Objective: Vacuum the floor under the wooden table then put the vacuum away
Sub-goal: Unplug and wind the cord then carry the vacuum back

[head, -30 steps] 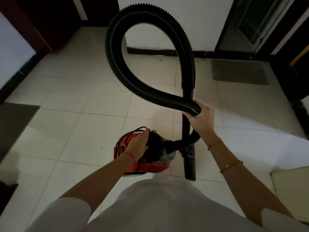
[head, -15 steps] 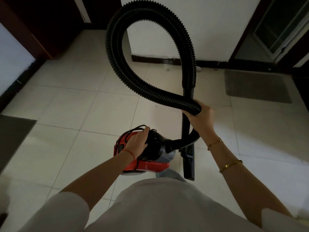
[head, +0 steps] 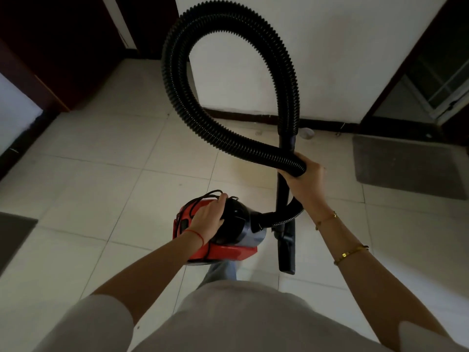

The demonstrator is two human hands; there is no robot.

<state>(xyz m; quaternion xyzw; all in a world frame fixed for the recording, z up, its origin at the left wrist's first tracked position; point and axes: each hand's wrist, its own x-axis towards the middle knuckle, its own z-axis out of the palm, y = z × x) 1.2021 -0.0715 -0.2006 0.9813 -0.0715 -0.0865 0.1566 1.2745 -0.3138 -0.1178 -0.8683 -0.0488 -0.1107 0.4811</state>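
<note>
1. The left hand (head: 209, 218) lies over the top of the vacuum body (head: 223, 250), fingers curled down round its black dome, carrying it clear of the floor; a thin red string circles that wrist.
2. The right hand (head: 305, 180) is closed round the hose (head: 177, 72) and the wand (head: 284, 194) together, where the ribbed hose crosses the straight tube; two gold bracelets sit on that forearm.
3. The vacuum is a small red and black canister, held low in front of the person's body, with a black cord bunched on its red top by the left hand.
4. From the canister's front the hose curves up behind the right hand, then swings in a big loop well above both hands and comes back down to the wand's top end.
5. The wand hangs upright, its flat nozzle (head: 288, 252) just right of the canister.
6. Below is a pale tiled floor (head: 101, 199), with a grey mat (head: 406, 163) on the right by a white wall (head: 330, 59) and a doorway.
</note>
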